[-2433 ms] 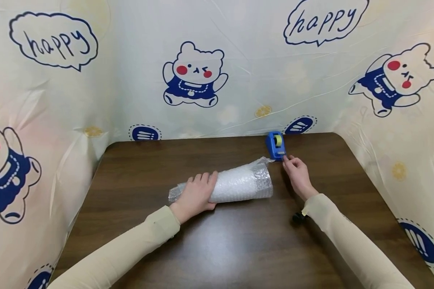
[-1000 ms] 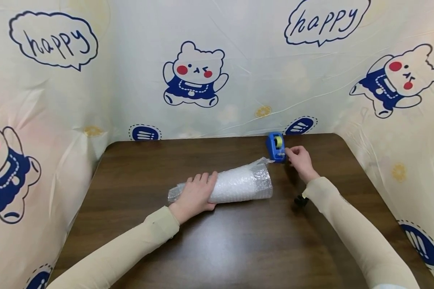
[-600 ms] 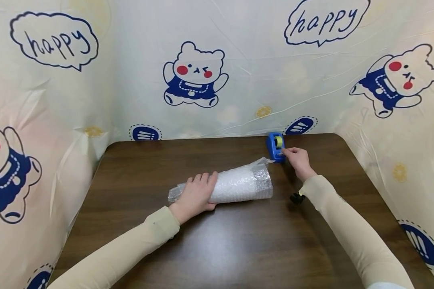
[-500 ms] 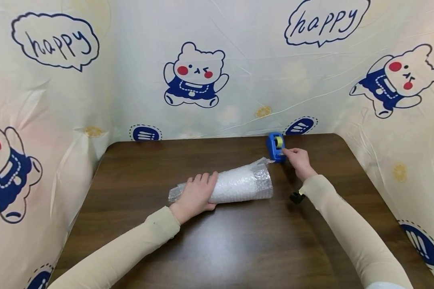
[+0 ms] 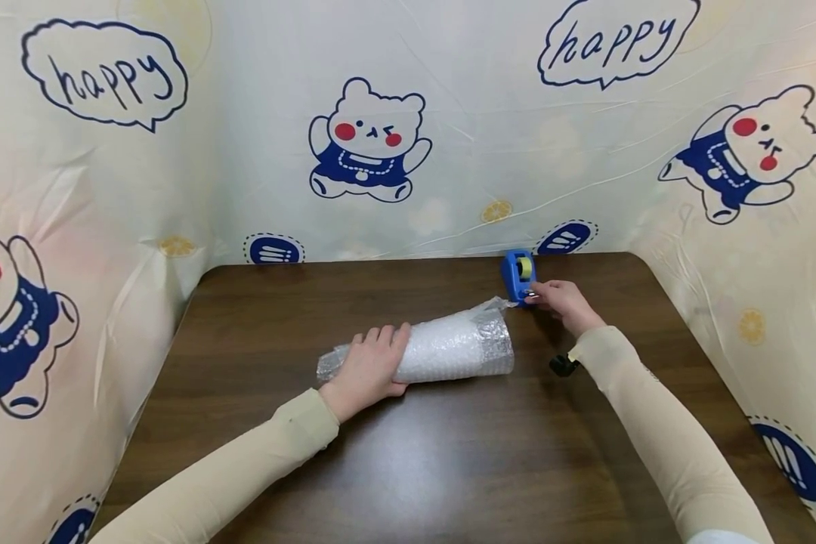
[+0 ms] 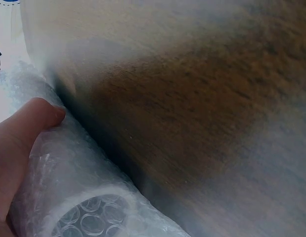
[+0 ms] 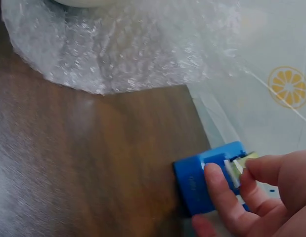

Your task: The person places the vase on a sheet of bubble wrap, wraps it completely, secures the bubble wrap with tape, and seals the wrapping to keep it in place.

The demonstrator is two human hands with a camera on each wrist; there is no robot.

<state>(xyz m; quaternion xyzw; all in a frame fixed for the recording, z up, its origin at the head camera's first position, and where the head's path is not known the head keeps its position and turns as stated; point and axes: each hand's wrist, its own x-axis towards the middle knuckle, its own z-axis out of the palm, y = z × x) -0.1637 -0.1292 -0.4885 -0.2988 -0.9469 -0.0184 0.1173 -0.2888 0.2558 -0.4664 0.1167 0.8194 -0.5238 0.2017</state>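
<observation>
A cylinder-shaped bundle of bubble wrap (image 5: 449,347) lies across the table, with loose film flaring at its right end. My left hand (image 5: 370,370) grips it near the left end; in the left wrist view the thumb curls over the bubble wrap (image 6: 68,153) above its hollow end. Behind the bundle's right end stands a blue tape dispenser (image 5: 512,276) with a yellowish roll. At its front is my right hand (image 5: 566,304). In the right wrist view, thumb and index finger pinch a short end of tape (image 7: 239,168), while another finger touches the dispenser (image 7: 195,185).
The brown wooden table (image 5: 408,461) ends at a printed cloth backdrop (image 5: 449,136), close behind the dispenser. A small black item (image 5: 563,366) shows beneath the right cuff, apparently worn at the wrist. Cloth also encloses both sides.
My right hand has shifted from the dispenser's right side to its front end, and its fingertips now pinch the tape end. The left hand and the bundle have stayed put.
</observation>
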